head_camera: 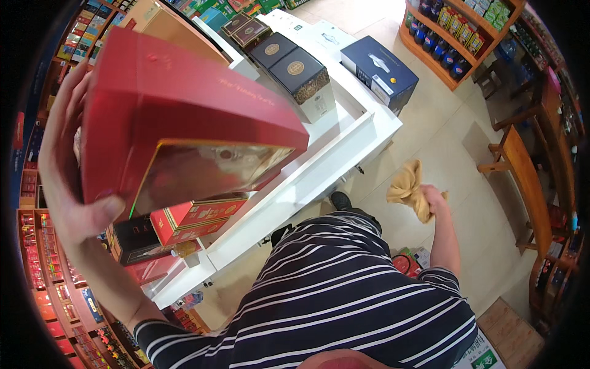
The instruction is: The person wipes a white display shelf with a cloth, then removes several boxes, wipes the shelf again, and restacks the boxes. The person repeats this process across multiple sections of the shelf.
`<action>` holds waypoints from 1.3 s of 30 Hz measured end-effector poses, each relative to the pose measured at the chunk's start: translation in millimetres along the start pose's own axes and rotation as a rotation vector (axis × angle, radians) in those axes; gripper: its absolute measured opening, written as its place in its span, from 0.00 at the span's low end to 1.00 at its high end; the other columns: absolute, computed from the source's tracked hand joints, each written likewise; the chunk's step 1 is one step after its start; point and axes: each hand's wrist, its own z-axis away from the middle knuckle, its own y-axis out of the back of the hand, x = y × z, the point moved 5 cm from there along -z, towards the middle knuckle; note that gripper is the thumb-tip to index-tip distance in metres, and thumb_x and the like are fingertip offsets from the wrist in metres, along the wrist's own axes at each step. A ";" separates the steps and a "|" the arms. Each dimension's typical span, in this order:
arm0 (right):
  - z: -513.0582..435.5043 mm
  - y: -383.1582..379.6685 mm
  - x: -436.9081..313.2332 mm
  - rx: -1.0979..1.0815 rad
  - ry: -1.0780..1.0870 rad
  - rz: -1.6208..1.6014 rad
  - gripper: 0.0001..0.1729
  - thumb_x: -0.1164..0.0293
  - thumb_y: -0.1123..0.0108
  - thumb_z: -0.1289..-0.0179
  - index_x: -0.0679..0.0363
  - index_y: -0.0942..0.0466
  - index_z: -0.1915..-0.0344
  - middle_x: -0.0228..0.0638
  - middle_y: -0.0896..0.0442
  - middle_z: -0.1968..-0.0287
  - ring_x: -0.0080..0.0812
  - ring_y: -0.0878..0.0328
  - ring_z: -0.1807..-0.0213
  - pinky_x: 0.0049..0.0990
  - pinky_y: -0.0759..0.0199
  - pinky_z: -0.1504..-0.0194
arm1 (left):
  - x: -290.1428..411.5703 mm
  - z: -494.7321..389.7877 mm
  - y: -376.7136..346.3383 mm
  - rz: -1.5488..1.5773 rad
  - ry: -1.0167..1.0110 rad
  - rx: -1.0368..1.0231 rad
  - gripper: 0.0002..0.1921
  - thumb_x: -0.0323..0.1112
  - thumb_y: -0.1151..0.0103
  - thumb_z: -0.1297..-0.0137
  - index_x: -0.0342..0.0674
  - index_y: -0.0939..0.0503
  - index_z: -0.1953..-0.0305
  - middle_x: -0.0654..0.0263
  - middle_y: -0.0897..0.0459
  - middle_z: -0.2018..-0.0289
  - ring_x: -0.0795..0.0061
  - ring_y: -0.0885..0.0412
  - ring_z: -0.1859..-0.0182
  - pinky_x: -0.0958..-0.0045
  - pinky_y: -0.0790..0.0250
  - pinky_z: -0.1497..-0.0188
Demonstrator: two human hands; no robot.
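My left hand [76, 184] grips one end of a large red gift box [198, 97], thumb on the near side and fingers around the back. The box is tilted above the white display counter [295, 193], and a clear window in its side shows something pale inside. Out to the right, over the tiled floor, my right hand [432, 198] holds a bunched tan cloth [410, 189]. Below the raised box, red and gold cartons [198, 219] and a black box [138, 240] rest in the counter. Part of the counter is hidden behind the red box.
Black boxes with gold emblems [295, 69] and a dark blue box [380, 69] stand along the counter. A wooden shelf [454, 55] holds cola bottles. A wooden bench [525, 184] is at right. Stocked shelves [50, 253] line the left. Cartons [511, 332] lie on the floor behind me.
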 end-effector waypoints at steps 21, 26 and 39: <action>-16.9 -30.2 45.4 0.006 -0.178 0.149 0.21 0.54 0.44 0.22 0.55 0.19 0.41 0.32 0.13 0.46 0.33 0.18 0.45 0.42 0.26 0.44 | -105.9 -5.4 -217.0 -0.193 0.069 -0.187 0.52 0.48 0.23 0.69 0.51 0.23 0.31 0.49 0.26 0.35 0.45 0.28 0.33 0.51 0.40 0.29; -26.5 -39.1 46.4 0.029 -0.201 0.176 0.23 0.54 0.43 0.22 0.56 0.21 0.38 0.33 0.17 0.41 0.35 0.22 0.39 0.44 0.29 0.39 | -127.1 5.9 -240.5 -0.225 0.130 -0.164 0.51 0.49 0.23 0.69 0.58 0.22 0.31 0.46 0.29 0.32 0.45 0.31 0.29 0.48 0.44 0.26; 2.3 -115.9 -44.1 -0.227 -0.016 0.161 0.22 0.64 0.52 0.21 0.65 0.24 0.37 0.41 0.16 0.43 0.38 0.17 0.43 0.45 0.20 0.42 | -118.7 48.1 -245.1 -0.247 0.064 0.088 0.45 0.53 0.18 0.62 0.55 0.18 0.36 0.50 0.35 0.27 0.38 0.41 0.26 0.41 0.50 0.22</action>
